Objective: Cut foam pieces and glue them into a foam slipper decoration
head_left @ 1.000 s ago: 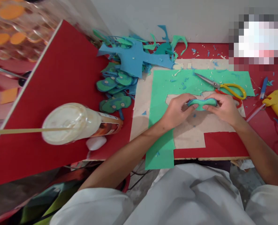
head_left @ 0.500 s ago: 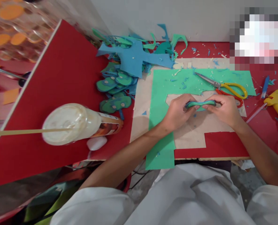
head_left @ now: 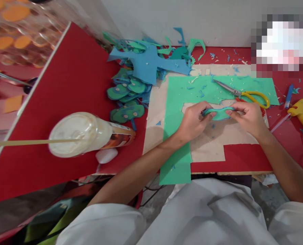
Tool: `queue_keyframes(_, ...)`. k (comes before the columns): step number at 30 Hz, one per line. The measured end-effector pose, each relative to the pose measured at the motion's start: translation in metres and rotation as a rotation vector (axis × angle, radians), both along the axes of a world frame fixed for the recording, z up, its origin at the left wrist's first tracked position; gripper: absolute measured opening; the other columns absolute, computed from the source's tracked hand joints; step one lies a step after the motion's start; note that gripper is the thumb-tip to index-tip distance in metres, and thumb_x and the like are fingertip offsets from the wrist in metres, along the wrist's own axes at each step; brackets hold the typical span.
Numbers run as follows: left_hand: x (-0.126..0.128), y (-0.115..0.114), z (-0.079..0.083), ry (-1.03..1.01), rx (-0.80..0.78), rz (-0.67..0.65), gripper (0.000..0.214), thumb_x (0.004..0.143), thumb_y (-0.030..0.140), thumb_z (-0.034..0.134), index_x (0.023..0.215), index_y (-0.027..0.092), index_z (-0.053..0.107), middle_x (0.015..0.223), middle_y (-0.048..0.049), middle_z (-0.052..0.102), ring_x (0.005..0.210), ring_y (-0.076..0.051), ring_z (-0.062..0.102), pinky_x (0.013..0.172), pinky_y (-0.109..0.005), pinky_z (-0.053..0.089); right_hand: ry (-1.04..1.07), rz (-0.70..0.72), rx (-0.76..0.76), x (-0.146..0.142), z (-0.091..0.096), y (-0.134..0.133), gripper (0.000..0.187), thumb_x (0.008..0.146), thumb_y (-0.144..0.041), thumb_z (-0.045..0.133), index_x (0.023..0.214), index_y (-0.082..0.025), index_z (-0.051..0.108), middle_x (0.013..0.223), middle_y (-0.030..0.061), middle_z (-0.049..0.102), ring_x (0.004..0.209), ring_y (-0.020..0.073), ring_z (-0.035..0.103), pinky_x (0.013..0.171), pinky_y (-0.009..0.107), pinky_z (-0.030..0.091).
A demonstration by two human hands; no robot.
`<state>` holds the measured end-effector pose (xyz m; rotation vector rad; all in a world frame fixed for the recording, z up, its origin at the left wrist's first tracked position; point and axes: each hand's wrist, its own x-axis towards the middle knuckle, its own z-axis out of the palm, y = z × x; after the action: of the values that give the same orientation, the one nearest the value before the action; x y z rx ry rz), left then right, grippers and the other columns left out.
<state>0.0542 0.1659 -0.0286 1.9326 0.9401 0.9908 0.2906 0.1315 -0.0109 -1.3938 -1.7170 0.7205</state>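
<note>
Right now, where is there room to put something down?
Bare red table between the right hand and the front edge, and red left of the foam cutouts, above the bottle. Crowded around the scraps, scissors and glue gun.

L hand (head_left: pixel 192 122) & R hand (head_left: pixel 248 119) sat close together at approx 1 o'clock of view, backs up. Thumbs & forefingers pinched opposite ends of one piece (head_left: pixel 219 114), other fingers curled. L forearm (head_left: pixel 141 170) lay in from 7 o'clock, R forearm (head_left: pixel 286 170) from 5 o'clock, both bare.
</note>
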Motion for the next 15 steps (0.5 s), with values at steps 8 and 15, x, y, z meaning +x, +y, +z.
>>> queue_keyframes(8,0.0001,0.0012,-0.0002,0.001,0.015,0.003,0.022,0.1,0.036,0.066,0.082,0.022,0.063,0.072,0.0024,0.062,0.068,-0.014,0.055,0.064,-0.029,0.041,-0.004,0.01,0.006,-0.0002,-0.0009,-0.0012,0.056,0.092,-0.076,0.077,0.074,-0.024,0.075,0.067,0.0,0.064,0.066,0.0182,0.057,0.062,0.033,0.041)
queue_keyframes(15,-0.0007,0.0025,-0.0015,-0.015,-0.014,-0.015,0.027,0.103,0.042,0.063,0.086,0.022,0.069,0.076,0.0004,0.067,0.07,-0.015,0.059,0.065,-0.029,0.045,-0.014,-0.002,0.038,-0.0007,0.0006,-0.002,0.058,0.091,-0.077,0.078,0.072,-0.023,0.074,0.063,0.0002,0.06,0.062,0.0175,0.051,0.059,0.034,0.037)
